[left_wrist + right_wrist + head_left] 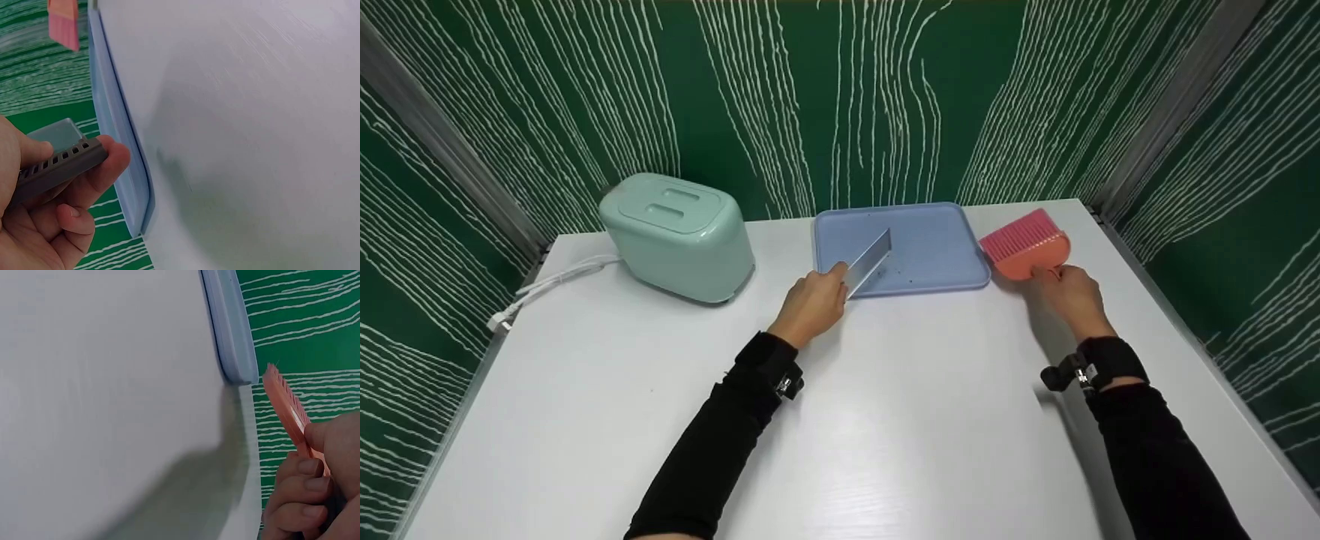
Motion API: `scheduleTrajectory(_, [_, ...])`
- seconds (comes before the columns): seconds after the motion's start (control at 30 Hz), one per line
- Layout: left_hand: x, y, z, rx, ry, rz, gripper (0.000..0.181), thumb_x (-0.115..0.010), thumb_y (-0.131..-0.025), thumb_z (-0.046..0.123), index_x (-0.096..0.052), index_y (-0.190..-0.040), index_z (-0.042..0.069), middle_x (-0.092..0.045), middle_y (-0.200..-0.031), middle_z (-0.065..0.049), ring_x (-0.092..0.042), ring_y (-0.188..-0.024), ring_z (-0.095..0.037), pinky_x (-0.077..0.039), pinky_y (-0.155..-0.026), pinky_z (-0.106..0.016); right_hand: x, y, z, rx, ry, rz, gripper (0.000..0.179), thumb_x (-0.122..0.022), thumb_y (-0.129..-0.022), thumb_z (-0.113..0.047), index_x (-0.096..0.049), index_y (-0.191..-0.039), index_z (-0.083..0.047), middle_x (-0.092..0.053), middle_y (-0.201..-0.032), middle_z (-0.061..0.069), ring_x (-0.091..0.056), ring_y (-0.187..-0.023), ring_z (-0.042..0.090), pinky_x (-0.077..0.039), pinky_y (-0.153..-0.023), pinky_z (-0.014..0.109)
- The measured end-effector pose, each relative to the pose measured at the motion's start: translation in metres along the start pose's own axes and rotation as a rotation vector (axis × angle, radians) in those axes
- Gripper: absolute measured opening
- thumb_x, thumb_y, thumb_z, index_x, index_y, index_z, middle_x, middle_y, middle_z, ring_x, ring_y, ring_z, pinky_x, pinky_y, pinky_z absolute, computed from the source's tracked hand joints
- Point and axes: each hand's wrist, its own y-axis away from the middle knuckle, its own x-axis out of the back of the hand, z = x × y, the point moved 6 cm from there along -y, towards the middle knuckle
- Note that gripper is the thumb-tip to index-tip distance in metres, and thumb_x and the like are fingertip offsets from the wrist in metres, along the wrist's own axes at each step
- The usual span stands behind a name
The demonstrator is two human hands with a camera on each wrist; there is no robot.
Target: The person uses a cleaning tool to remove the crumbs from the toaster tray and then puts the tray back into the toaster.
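Over the front edge of a blue tray (930, 251), my left hand (814, 304) grips a thin metal crumb tray (871, 261), tilted on its side. Its dark slotted end (62, 164) lies between thumb and fingers in the left wrist view. Dark specks dot the blue tray. Off the tray's right end, my right hand (1076, 298) holds a small brush (1035, 260) with an orange body and pink bristles. The right wrist view shows the thumb and curled fingers around the brush's handle (304, 449); its bristles point away from the hand.
A mint-green toaster (682, 244) stands at the back left of the white table (885, 420). Its white cord and plug (502, 319) trail to the left edge. Green walls with pale lines (885, 105) enclose the back and sides.
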Motion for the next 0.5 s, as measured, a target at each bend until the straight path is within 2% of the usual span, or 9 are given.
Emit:
scheduleTrajectory(0.17, [0.0, 0.001, -0.001, 0.006, 0.009, 0.005, 0.023, -0.059, -0.108, 0.011, -0.064, -0.128, 0.002, -0.078, -0.087, -0.022, -0.079, -0.078, -0.041, -0.062, -0.066, -0.055, -0.002, -0.002, 0.012, -0.032, 0.011, -0.038, 0.045, -0.037, -0.11, -0.042, -0.041, -0.076, -0.013, -0.048, -0.07, 0.001, -0.05, -0.069, 0.021, -0.041, -0.064, 0.035])
scheduleTrajectory(0.27, [-0.001, 0.001, -0.002, 0.014, 0.023, -0.002, 0.024, -0.058, -0.108, 0.011, -0.063, -0.129, 0.002, -0.078, -0.088, -0.023, -0.079, -0.08, -0.041, -0.062, -0.067, -0.055, -0.004, -0.003, 0.015, -0.019, 0.032, -0.057, 0.045, -0.034, -0.11, -0.038, -0.038, -0.072, -0.015, -0.05, -0.069, 0.003, -0.051, -0.067, 0.022, -0.042, -0.063, 0.035])
scheduleTrajectory(0.37, [-0.001, 0.002, -0.002, 0.015, 0.033, -0.004, 0.023, -0.058, -0.109, 0.012, -0.063, -0.129, 0.001, -0.078, -0.089, -0.023, -0.079, -0.081, -0.04, -0.062, -0.068, -0.055, -0.004, -0.003, 0.018, 0.003, 0.054, -0.056, 0.044, -0.035, -0.11, -0.035, -0.039, -0.071, -0.015, -0.057, -0.075, 0.011, -0.055, -0.074, 0.029, -0.043, -0.066, 0.036])
scheduleTrajectory(0.5, [-0.001, 0.002, -0.002, 0.023, 0.052, -0.003, 0.022, -0.058, -0.109, 0.012, -0.063, -0.128, 0.001, -0.078, -0.09, -0.023, -0.079, -0.081, -0.04, -0.062, -0.069, -0.055, -0.004, -0.003, 0.02, 0.003, 0.085, -0.047, 0.044, -0.035, -0.11, -0.035, -0.043, -0.073, -0.012, -0.064, -0.091, 0.024, -0.059, -0.086, 0.037, -0.043, -0.071, 0.038])
